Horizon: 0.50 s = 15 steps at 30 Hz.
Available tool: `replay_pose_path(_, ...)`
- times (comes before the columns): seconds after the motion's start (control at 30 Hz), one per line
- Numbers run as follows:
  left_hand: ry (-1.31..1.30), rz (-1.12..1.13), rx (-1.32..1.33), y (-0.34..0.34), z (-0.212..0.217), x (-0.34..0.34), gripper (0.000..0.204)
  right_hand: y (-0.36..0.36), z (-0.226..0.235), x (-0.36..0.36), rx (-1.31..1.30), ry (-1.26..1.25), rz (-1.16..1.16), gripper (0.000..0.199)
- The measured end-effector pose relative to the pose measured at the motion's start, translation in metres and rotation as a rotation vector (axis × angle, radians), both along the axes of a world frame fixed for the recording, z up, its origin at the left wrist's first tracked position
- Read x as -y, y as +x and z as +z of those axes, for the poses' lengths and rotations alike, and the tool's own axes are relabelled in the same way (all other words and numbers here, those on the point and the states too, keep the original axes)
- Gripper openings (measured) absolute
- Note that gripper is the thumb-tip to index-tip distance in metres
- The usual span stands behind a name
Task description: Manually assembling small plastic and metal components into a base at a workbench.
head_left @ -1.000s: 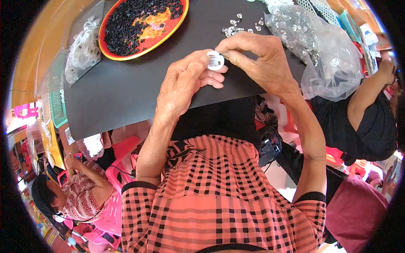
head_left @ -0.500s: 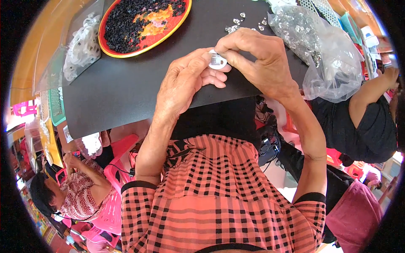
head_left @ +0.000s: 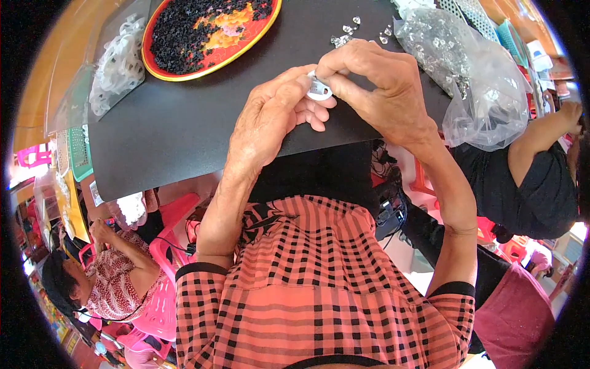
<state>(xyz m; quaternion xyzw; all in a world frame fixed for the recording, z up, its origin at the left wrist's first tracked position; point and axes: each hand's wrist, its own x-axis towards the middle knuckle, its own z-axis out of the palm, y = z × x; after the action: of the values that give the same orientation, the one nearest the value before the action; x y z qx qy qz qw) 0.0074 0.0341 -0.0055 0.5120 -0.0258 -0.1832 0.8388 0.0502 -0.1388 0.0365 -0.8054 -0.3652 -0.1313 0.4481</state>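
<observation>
Because the left hand [head_left: 267,117] pinches the small white disc [head_left: 320,93] between thumb and fingers above the bench [head_left: 184,144], the disc's face stays exposed and probably steady while the right hand [head_left: 378,92] curls its thumb and forefinger at the upper edge; how tightly those tips close, and on what, one cannot tell. The red tray [head_left: 238,49] of black pieces [head_left: 175,37] and the loose clear pieces [head_left: 348,29] lie beyond, seemingly for easy reach.
</observation>
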Motion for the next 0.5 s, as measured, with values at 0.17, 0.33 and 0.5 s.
replay_pose_path(0.17, -0.027, -0.025, -0.014, 0.0023, 0.0011, -0.0012, 0.04, 0.0006, -0.0012, 0.0002, -0.046, 0.02, 0.003, 0.009)
replay_pose_path(0.33, -0.036, -0.003, 0.004, 0.0005, -0.0014, -0.0001, 0.04, -0.0014, 0.0008, -0.001, 0.074, -0.059, -0.024, 0.008)
replay_pose_path(0.5, 0.035, 0.029, 0.079, -0.003, -0.0008, 0.0027, 0.04, -0.0028, 0.004, -0.0012, 0.077, -0.087, -0.03, 0.008)
